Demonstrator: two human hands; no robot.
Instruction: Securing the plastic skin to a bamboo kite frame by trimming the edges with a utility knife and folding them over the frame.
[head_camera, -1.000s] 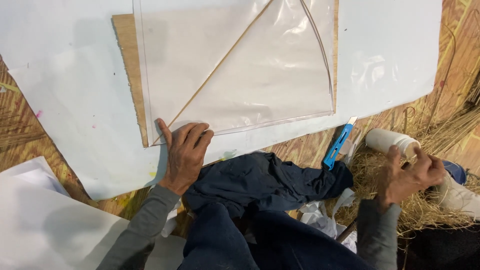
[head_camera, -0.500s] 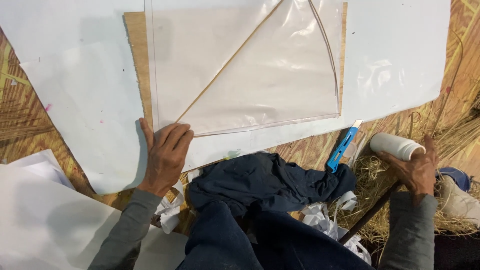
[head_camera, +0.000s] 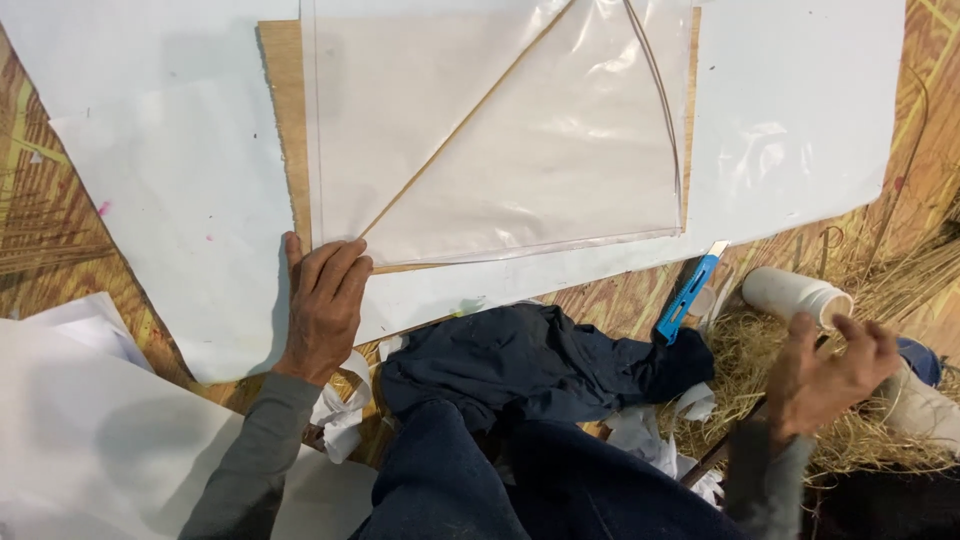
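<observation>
**Grip flat on the sheet, other hand raised over straw**

Head view: Left hand (head_camera: 325, 305) is laid flat, fingers spread and clamped on nothing, on the white paper sheet (head_camera: 200, 230) at the near left corner of the clear plastic sheet (head_camera: 520, 130). A thin stick (head_camera: 465, 120) is seen running diagonally under the plastic. Right hand (head_camera: 825, 375) is held raised and blurred, fingers loosely curled and empty, just near the white cylinder (head_camera: 795, 293) on the straw (head_camera: 880, 440). A blue utility knife (head_camera: 688, 295) lies left of the cylinder, beside dark cloth (head_camera: 530, 365).
</observation>
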